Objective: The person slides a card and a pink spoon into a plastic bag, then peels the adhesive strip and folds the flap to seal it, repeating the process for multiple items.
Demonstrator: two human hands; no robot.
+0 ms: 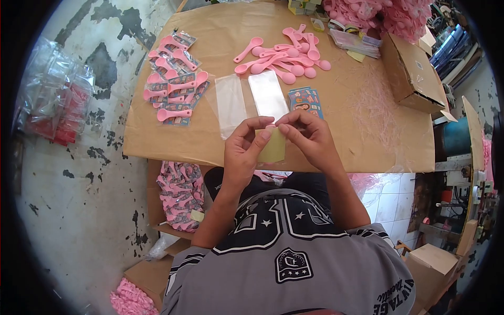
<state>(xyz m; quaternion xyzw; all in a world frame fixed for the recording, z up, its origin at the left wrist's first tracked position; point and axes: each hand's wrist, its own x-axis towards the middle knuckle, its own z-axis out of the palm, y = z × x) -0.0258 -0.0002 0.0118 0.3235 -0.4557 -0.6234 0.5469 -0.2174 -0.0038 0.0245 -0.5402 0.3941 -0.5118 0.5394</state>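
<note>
My left hand (pixel 245 147) and my right hand (pixel 308 137) meet near the table's front edge. Both are closed in a pinch on a small yellow-green sheet (pixel 272 148), which hangs below the fingertips. Something small and pale pink shows between the fingertips, too small to name. Just beyond the hands lie a stack of clear plastic bags (pixel 268 90), another clear bag (pixel 231 105) and a pile of printed blue cards (pixel 305 101). Loose pink spoons (pixel 286 58) are heaped farther back.
Pink spoons with cards (pixel 176 86) are grouped at the table's left. A cardboard box (pixel 412 73) and large pink bundles (pixel 375 16) stand at the right and back. Pink strands (pixel 383 115) litter the right side. Below the left edge, a box holds packed spoons (pixel 180 197).
</note>
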